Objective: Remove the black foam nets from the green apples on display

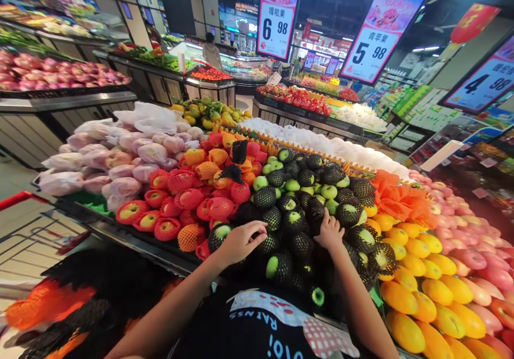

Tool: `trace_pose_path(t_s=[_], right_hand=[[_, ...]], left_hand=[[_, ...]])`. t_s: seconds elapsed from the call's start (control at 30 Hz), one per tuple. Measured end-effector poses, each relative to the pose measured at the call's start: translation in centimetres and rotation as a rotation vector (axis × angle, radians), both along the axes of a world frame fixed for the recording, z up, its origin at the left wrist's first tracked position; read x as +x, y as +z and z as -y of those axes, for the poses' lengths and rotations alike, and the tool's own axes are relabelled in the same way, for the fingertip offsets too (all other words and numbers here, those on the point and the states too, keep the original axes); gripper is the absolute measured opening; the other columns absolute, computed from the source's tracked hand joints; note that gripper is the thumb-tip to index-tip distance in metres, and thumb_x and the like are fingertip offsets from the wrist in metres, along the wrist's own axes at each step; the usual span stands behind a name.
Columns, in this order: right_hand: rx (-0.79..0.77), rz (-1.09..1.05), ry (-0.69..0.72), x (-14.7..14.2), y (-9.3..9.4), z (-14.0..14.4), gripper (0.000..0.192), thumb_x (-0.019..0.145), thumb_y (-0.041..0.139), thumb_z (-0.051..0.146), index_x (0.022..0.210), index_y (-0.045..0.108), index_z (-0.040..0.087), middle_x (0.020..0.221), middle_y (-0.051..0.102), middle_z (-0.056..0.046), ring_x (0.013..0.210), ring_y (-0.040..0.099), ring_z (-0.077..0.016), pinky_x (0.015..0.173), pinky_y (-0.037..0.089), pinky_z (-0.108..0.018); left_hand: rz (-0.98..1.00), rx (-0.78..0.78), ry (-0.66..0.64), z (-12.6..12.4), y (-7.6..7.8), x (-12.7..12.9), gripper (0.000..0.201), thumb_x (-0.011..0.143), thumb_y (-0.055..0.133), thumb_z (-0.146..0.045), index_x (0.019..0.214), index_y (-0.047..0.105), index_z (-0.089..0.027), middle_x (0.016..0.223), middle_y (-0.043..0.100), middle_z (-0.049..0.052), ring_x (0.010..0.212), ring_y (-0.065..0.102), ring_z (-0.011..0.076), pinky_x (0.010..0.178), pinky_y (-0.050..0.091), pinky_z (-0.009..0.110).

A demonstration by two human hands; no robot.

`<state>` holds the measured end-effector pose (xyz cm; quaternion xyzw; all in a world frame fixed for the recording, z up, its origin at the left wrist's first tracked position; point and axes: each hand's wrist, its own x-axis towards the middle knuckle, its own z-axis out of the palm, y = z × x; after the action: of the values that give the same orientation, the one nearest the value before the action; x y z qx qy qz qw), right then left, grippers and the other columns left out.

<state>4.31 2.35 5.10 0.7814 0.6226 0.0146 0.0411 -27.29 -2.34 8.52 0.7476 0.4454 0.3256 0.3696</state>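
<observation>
A heap of green apples in black foam nets point(292, 221) lies in front of me on the display. Over its left part is my left hand point(242, 241), its fingers loosely bent and the thumb apart, with nothing seen in it. Just below its wrist side sits a netted apple point(220, 235). My right hand point(331, 233) rests farther right, fingers spread and reaching onto the netted apples by a green apple point(331, 206). Whether its fingertips press on one fruit I cannot tell.
Red apples in pink nets point(188, 198) lie left, beyond them bagged fruit point(128, 155). To the right are yellow mangoes point(437, 289), an orange net pile point(401, 201) and pink apples point(474, 252). A shopping cart point(36, 241) stands left, near a pile of discarded nets point(52, 300). Price signs point(381, 35) hang above.
</observation>
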Motion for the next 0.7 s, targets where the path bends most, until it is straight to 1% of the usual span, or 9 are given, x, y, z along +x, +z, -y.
trace_pose_path(t_s=[0.07,0.13,0.2,0.27,0.37,0.47,0.53,0.6,0.7], right_hand=[[0.168,-0.070,0.083,-0.1,0.9,1.7,0.100,0.076,0.067,0.024,0.156,0.008,0.014,0.153,0.031,-0.026,0.144,0.028,-0.0433,0.110,0.029,-0.064],[0.322,-0.219,0.265,-0.5,1.5,4.1,0.089,0.083,0.059,0.024,0.157,0.010,0.017,0.155,0.030,-0.022,0.147,0.026,-0.0382,0.114,0.029,-0.061],[0.333,-0.419,0.502,-1.3,1.7,6.8,0.080,0.086,0.054,0.021,0.156,0.017,0.021,0.155,0.035,-0.017,0.146,0.030,-0.0302,0.117,0.031,-0.054],[0.221,-0.575,0.664,-2.4,1.3,9.4,0.082,0.081,0.055,0.013,0.156,0.023,0.026,0.155,0.038,-0.012,0.146,0.033,-0.0266,0.118,0.033,-0.051],[0.022,-0.623,0.714,-4.5,0.0,11.9,0.097,0.065,0.060,0.003,0.153,0.033,0.033,0.158,0.038,-0.008,0.148,0.030,-0.0308,0.116,0.036,-0.056],[-0.089,-0.565,0.748,-6.5,-1.1,12.4,0.098,0.059,0.055,-0.006,0.147,0.045,0.035,0.157,0.041,-0.007,0.146,0.034,-0.0335,0.115,0.036,-0.058],[-0.124,-0.551,0.770,-7.2,-1.3,12.1,0.092,0.060,0.053,-0.008,0.142,0.053,0.034,0.155,0.044,-0.008,0.143,0.039,-0.0334,0.114,0.037,-0.057],[-0.117,-0.570,0.763,-7.5,-1.2,11.9,0.088,0.061,0.052,-0.008,0.138,0.057,0.035,0.153,0.047,-0.006,0.141,0.044,-0.0323,0.113,0.040,-0.055],[-0.119,-0.602,0.734,-7.3,-0.8,11.7,0.088,0.062,0.050,-0.009,0.137,0.057,0.037,0.154,0.047,-0.003,0.141,0.044,-0.0294,0.113,0.040,-0.052]], left_hand=[[-0.010,0.075,0.043,-1.1,0.5,-0.3,0.028,0.096,0.046,-0.040,0.094,0.067,-0.021,0.127,0.067,0.007,0.094,0.067,0.0183,0.072,0.054,0.027],[-0.006,0.138,0.106,-2.3,1.1,-0.8,0.027,0.096,0.046,-0.038,0.095,0.067,-0.021,0.127,0.066,0.007,0.100,0.066,0.0194,0.074,0.055,0.028],[-0.011,0.167,0.167,-3.4,1.8,-1.1,0.026,0.096,0.046,-0.038,0.097,0.066,-0.021,0.128,0.065,0.008,0.103,0.066,0.0205,0.074,0.056,0.029],[-0.017,0.188,0.215,-4.3,2.3,-1.2,0.027,0.096,0.046,-0.038,0.097,0.066,-0.020,0.126,0.066,0.009,0.105,0.066,0.0215,0.073,0.057,0.029],[-0.009,0.258,0.276,-5.4,2.8,-1.1,0.026,0.097,0.046,-0.037,0.096,0.066,-0.019,0.120,0.069,0.008,0.107,0.065,0.0219,0.078,0.056,0.031],[-0.058,0.351,0.337,-7.9,2.6,-1.1,0.024,0.097,0.046,-0.033,0.095,0.065,-0.019,0.114,0.071,0.008,0.107,0.064,0.0217,0.090,0.052,0.034],[-0.166,0.392,0.354,-10.6,2.3,-1.3,0.020,0.096,0.048,-0.030,0.097,0.064,-0.019,0.111,0.070,0.009,0.107,0.063,0.0227,0.097,0.048,0.037],[-0.304,0.400,0.334,-13.9,1.9,-1.6,0.019,0.094,0.048,-0.025,0.101,0.063,-0.017,0.112,0.069,0.011,0.107,0.061,0.0240,0.099,0.046,0.038],[-0.540,0.375,0.188,-18.7,1.2,-1.7,0.025,0.091,0.044,-0.015,0.109,0.061,-0.012,0.116,0.066,0.015,0.112,0.058,0.0242,0.102,0.043,0.039]])
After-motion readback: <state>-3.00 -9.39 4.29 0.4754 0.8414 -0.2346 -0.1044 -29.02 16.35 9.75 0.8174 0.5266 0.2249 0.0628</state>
